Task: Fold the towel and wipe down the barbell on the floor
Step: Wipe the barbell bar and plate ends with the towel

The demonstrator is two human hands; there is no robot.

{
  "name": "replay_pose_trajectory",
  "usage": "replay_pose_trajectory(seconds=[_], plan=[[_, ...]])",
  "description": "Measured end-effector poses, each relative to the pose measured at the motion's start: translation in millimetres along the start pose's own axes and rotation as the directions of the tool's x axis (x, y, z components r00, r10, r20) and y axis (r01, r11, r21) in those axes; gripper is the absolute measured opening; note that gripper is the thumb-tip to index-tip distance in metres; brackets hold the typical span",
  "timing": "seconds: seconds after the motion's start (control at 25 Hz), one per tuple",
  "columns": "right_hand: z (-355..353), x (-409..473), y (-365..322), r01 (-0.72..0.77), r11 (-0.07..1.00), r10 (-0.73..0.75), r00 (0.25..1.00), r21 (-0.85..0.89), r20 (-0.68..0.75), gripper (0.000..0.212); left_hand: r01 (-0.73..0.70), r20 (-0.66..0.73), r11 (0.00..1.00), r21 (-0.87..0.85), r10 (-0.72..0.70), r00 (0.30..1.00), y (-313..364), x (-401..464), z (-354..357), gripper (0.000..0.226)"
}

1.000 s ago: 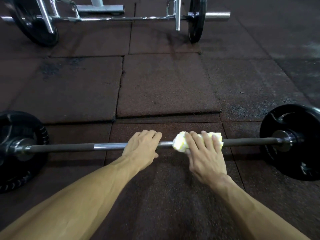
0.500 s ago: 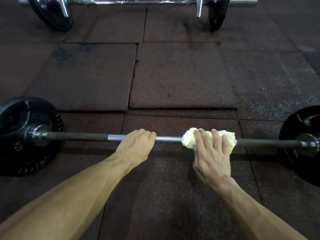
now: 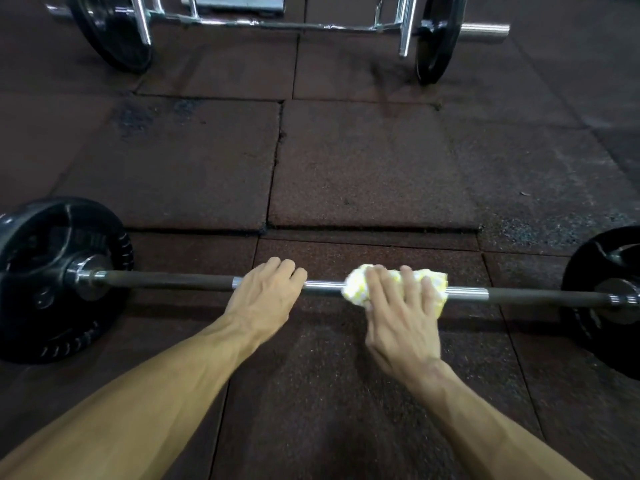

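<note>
The barbell (image 3: pixel 173 281) lies across the rubber floor, a black plate (image 3: pixel 52 278) on its left end and another black plate (image 3: pixel 609 292) at the right edge. My left hand (image 3: pixel 263 296) grips the bar near its middle, fingers curled over it. A folded white and yellow towel (image 3: pixel 356 289) is wrapped over the shiny part of the bar just to the right. My right hand (image 3: pixel 401 313) grips the towel around the bar, fingers over the top.
A second bar (image 3: pixel 311 26) with chrome handles and two black plates (image 3: pixel 110 32) stands on the floor at the far side. Dark rubber floor tiles (image 3: pixel 363 168) with open seams lie between the two bars.
My right hand and the towel have slid a little to the left along the bar, baring more shiny steel on their right. My left hand keeps its grip on the bar.
</note>
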State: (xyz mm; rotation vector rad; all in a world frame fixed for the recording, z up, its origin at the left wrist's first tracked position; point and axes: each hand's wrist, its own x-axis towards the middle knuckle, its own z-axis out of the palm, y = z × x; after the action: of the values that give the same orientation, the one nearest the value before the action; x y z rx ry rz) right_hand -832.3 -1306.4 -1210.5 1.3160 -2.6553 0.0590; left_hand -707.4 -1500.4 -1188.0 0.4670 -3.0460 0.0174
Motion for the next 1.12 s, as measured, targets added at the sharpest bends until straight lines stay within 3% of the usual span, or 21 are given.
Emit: replay_pose_trajectory(seconds=[0.16, 0.32, 0.4, 0.52, 0.68, 0.8, 0.88, 1.0, 1.12], plan=[[1, 14, -36, 0.181, 0.983, -0.182, 0.982, 0.023, 0.048, 0.068, -0.041, 0.016, 0.999, -0.021, 0.041, 0.999, -5, -5, -4, 0.036], [-1, 8, -4, 0.075, 0.997, -0.073, 0.997, -0.029, 0.038, 0.056, -0.001, -0.024, 1.0, -0.008, 0.001, 1.0, -9, -19, -8, 0.068], [-3, 7, -17, 0.007, 1.0, -0.007, 1.0, 0.001, 0.015, 0.057, 0.072, -0.011, 0.997, 0.004, -0.072, 0.997, -14, -21, -10, 0.054], [-1, 13, -63, 0.115, 0.992, -0.117, 0.992, 0.055, 0.053, 0.068, 0.105, -0.003, 0.994, 0.019, -0.105, 0.994, -24, -18, -10, 0.028], [-6, 21, -50, 0.19, 0.982, -0.189, 0.979, 0.0, 0.076, 0.062, 0.052, 0.057, 0.995, -0.079, -0.048, 0.997, -31, -23, -6, 0.033], [-4, 12, -27, 0.043, 0.999, -0.043, 0.999, -0.018, 0.015, 0.052, 0.033, 0.008, 0.999, -0.035, -0.033, 0.999, -44, -32, -6, 0.059], [-4, 14, -47, -0.022, 0.999, 0.022, 1.0, 0.034, -0.004, 0.054, 0.112, -0.003, 0.994, 0.011, -0.112, 0.994, -51, -33, -8, 0.052], [-4, 23, -98, 0.152, 0.984, -0.156, 0.987, 0.095, 0.032, 0.063, 0.193, 0.063, 0.981, 0.024, -0.194, 0.979, -50, -32, -15, 0.031], [-9, 33, -80, 0.268, 0.962, -0.271, 0.961, 0.05, 0.057, 0.052, 0.129, 0.123, 0.991, 0.028, -0.131, 0.984, -53, -34, -12, 0.025]])
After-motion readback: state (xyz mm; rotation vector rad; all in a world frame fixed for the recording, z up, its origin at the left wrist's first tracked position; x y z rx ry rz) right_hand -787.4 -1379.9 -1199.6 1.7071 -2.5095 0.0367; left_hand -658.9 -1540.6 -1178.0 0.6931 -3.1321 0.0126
